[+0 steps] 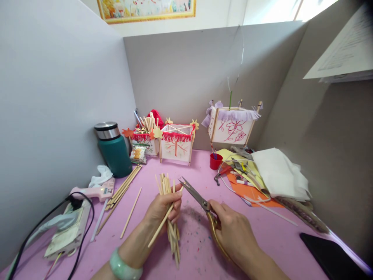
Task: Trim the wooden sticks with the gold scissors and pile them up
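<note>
My left hand [166,206] is closed around a bundle of thin wooden sticks [174,241] above the table. One single stick [159,228] crosses the bundle at a slant, pinched near my thumb. In my right hand [233,231] is a pair of scissors [201,198] with gold-coloured handles. The blades point up and left, and their tips lie by the upper end of the slanted stick. Whether the blades touch it I cannot tell. A loose stick [131,212] lies on the table left of my left hand.
Thicker sticks [124,186], a pink glue gun [93,192], a power strip [68,229] and a teal bottle [114,151] stand or lie left. Paper lanterns [176,149] are at the back. Right are a red cup [215,161], white sheets [279,175] and a black phone-like slab [332,256].
</note>
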Demonstrator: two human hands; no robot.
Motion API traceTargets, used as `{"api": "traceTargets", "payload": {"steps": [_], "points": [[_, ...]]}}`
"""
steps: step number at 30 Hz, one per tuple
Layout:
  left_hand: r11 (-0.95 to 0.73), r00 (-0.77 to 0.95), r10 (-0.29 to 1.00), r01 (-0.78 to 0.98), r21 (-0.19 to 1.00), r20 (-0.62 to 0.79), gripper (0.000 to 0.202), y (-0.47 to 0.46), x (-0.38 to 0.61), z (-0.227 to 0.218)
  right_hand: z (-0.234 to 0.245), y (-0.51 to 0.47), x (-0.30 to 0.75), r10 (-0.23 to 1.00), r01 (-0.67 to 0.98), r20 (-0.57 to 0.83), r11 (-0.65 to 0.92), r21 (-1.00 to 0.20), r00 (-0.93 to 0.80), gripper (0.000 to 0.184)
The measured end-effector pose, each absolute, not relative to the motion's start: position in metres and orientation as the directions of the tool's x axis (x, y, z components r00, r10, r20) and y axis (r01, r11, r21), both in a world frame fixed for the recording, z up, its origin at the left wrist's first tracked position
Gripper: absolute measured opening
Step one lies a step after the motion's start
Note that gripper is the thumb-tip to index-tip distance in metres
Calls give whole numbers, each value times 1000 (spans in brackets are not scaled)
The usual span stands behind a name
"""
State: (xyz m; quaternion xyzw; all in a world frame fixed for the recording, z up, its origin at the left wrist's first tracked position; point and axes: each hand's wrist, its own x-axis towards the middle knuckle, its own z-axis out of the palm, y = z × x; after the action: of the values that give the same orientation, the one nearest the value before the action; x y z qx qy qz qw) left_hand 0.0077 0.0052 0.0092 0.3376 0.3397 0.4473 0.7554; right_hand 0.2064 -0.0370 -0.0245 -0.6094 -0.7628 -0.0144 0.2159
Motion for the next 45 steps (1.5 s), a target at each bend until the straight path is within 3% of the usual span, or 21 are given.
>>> {"api": "traceTargets", "payload": {"steps": [11,18,26,31,37,45], "points": [[361,341,916,-469,806,-212,48,3,7,12,-23,-38,206,929,921,332,266,-286,-165,18],[361,340,916,-461,810,-215,41,2,7,11,-22,-36,208,934,920,306,276,-279,-187,27],[332,336,923,-447,831,-188,45,3,6,7,-17,-39,207,954,926,245,242,-290,-172,16],[309,326,929,-429,849,-174,45,2,7,7,-21,-36,207,953,915,256,240,-325,-160,18],[359,366,910,-460,812,-196,36,1,9,12,-25,-30,211,951,917,292,206,-341,-105,18],[373,375,909,-534,759,-184,18,7,7,7,-23,-35,209,925,898,332,297,-325,-185,21]]}}
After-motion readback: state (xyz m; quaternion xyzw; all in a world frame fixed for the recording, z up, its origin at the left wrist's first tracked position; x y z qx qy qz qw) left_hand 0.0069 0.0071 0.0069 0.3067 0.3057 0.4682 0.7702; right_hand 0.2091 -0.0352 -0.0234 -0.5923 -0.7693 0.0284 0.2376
